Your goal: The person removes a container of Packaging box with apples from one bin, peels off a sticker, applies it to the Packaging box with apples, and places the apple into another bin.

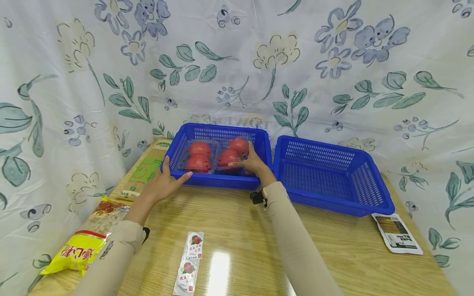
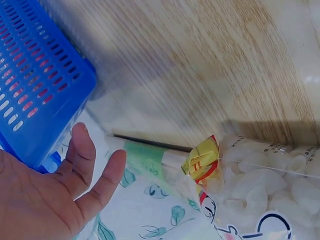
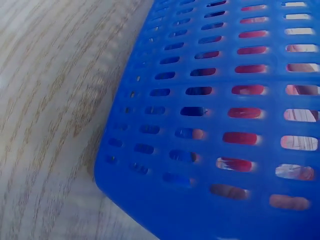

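In the head view, two clear plastic boxes of red round fruit, a left box and a right box, sit side by side inside the left blue basket. My right hand reaches over the basket's front rim and grips the right box, thumb at its front and fingers along its right side. My left hand is at the basket's front left corner, thumb and fingers spread. The left wrist view shows those fingers extended beside the basket corner. In the right wrist view the basket wall hides the right hand.
A second blue basket stands on the right, with a white and brown packet by its corner. Left are a green and tan bag and a yellow pasta bag. A strip of fruit stickers lies in front. A floral curtain hangs behind.
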Available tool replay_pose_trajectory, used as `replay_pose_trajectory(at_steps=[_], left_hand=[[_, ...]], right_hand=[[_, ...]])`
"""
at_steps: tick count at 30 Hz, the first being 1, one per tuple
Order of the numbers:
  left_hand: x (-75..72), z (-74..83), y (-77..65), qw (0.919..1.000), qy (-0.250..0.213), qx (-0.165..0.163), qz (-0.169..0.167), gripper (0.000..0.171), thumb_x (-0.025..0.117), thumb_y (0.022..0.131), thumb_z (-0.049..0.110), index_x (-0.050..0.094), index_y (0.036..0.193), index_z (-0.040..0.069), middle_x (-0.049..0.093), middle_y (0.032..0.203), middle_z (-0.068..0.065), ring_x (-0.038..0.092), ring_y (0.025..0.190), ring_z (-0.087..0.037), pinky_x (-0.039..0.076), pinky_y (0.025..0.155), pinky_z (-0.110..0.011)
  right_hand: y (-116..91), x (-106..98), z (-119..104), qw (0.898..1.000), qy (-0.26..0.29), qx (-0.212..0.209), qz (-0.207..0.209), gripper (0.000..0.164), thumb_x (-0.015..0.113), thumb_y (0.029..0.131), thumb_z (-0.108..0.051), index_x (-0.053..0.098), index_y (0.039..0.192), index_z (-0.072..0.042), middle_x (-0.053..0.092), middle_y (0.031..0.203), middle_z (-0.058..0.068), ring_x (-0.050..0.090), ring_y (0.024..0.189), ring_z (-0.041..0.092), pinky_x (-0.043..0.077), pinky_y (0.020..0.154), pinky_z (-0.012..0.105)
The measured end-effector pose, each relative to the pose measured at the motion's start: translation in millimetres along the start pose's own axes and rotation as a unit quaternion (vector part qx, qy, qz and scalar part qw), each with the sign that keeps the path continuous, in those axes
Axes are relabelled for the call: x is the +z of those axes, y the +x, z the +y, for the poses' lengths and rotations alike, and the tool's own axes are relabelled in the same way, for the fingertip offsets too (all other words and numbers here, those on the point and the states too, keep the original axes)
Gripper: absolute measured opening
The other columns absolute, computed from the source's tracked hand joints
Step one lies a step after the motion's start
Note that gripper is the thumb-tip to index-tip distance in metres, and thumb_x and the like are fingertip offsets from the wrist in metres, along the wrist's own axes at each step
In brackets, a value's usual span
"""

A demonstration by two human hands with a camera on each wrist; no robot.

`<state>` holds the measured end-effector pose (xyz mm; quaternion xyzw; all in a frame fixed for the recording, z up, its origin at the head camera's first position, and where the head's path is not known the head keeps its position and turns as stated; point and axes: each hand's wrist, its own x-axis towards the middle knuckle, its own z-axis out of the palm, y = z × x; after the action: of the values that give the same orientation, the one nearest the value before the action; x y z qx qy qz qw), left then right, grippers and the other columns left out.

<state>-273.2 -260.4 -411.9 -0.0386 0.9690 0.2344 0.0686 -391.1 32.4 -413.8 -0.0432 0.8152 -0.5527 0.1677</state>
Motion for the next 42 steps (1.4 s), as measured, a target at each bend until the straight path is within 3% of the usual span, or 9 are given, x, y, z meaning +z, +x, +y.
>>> replay_pose_trajectory(at_steps=[12, 17, 25, 28, 31, 34, 36, 39, 42], left_hand=[[-0.5, 4.1, -2.0, 0.9999, 0.005, 0.004, -0.012, 0.117, 0.029, 0.088, 0.084, -0.029, 0.151, 0.004, 0.011, 0.149, -0.049, 0.036, 0.128, -0.066, 0.037, 0.095, -0.074], [-2.3, -0.3, -1.8, 0.9997, 0.006, 0.009, -0.023, 0.117, 0.028, 0.089, 0.083, -0.031, 0.150, 0.003, 0.015, 0.149, -0.049, 0.034, 0.130, -0.064, 0.037, 0.097, -0.072], [-5.0, -6.5, -3.4, 0.9989, 0.021, 0.021, -0.036, 0.114, 0.024, 0.091, 0.081, -0.035, 0.146, 0.001, 0.047, 0.138, -0.037, 0.054, 0.118, -0.056, 0.045, 0.092, -0.066], [-4.9, -7.4, -5.6, 0.9994, 0.026, 0.022, 0.008, 0.110, 0.023, 0.093, 0.078, -0.028, 0.150, 0.000, 0.044, 0.138, -0.042, 0.050, 0.120, -0.060, 0.044, 0.091, -0.068], [-4.9, -5.6, -8.7, 0.9945, 0.015, 0.015, 0.103, 0.104, 0.024, 0.094, 0.076, -0.008, 0.157, 0.000, 0.043, 0.136, -0.044, 0.046, 0.120, -0.062, 0.044, 0.085, -0.070], [-7.6, 1.5, -13.1, 0.9810, -0.020, 0.026, 0.191, 0.094, 0.029, 0.096, 0.072, 0.012, 0.158, 0.002, 0.042, 0.138, -0.040, 0.045, 0.121, -0.058, 0.043, 0.082, -0.069], [-10.9, 9.7, -15.5, 0.9735, -0.053, 0.057, 0.215, 0.087, 0.035, 0.098, 0.068, 0.020, 0.158, 0.007, 0.043, 0.136, -0.035, 0.047, 0.117, -0.052, 0.042, 0.083, -0.065], [-16.3, 27.0, -20.4, 0.9653, -0.133, 0.135, 0.181, 0.075, 0.045, 0.100, 0.057, 0.020, 0.160, 0.020, 0.038, 0.138, -0.028, 0.046, 0.118, -0.045, 0.041, 0.090, -0.060], [-19.8, 47.0, -27.9, 0.9442, -0.240, 0.211, 0.079, 0.074, 0.051, 0.101, 0.046, 0.009, 0.160, 0.033, 0.029, 0.149, -0.025, 0.044, 0.127, -0.048, 0.039, 0.100, -0.063]], right_hand=[[-13, -25, -11, 0.995, 0.096, 0.001, -0.001, 0.116, 0.077, 0.086, -0.009, -0.010, 0.159, -0.033, 0.008, 0.165, 0.017, 0.055, 0.124, 0.048, 0.050, 0.097, 0.053], [-22, -49, -18, 0.991, 0.114, -0.016, -0.067, 0.112, 0.073, 0.089, -0.006, -0.009, 0.158, -0.037, 0.003, 0.165, 0.016, 0.054, 0.127, 0.045, 0.049, 0.100, 0.051], [-43, -78, -16, 0.973, 0.123, -0.061, -0.186, 0.101, 0.061, 0.094, 0.005, -0.002, 0.158, -0.040, 0.001, 0.164, 0.010, 0.064, 0.108, 0.028, 0.040, 0.105, 0.060], [-49, -88, -15, 0.966, 0.115, -0.070, -0.222, 0.098, 0.057, 0.096, 0.007, -0.001, 0.158, -0.041, 0.000, 0.164, 0.011, 0.062, 0.109, 0.027, 0.045, 0.102, 0.056], [-54, -98, -13, 0.957, 0.111, -0.072, -0.257, 0.096, 0.056, 0.097, 0.006, 0.001, 0.158, -0.042, 0.014, 0.159, 0.023, 0.061, 0.112, 0.028, 0.049, 0.100, 0.052], [-59, -109, -10, 0.946, 0.100, -0.086, -0.295, 0.097, 0.063, 0.094, 0.000, 0.003, 0.159, -0.041, 0.032, 0.148, 0.036, 0.064, 0.112, 0.031, 0.050, 0.098, 0.050], [-63, -115, -8, 0.934, 0.089, -0.108, -0.328, 0.100, 0.071, 0.091, -0.008, 0.004, 0.159, -0.039, 0.038, 0.145, 0.038, 0.064, 0.115, 0.033, 0.051, 0.098, 0.050], [-69, -119, -8, 0.907, 0.076, -0.147, -0.388, 0.111, 0.081, 0.083, -0.021, 0.002, 0.160, -0.034, 0.028, 0.156, 0.029, 0.057, 0.125, 0.037, 0.051, 0.097, 0.051], [-75, -118, -9, 0.877, 0.057, -0.188, -0.438, 0.118, 0.085, 0.079, -0.029, 0.000, 0.161, -0.027, 0.005, 0.166, 0.014, 0.047, 0.135, 0.040, 0.050, 0.099, 0.052]])
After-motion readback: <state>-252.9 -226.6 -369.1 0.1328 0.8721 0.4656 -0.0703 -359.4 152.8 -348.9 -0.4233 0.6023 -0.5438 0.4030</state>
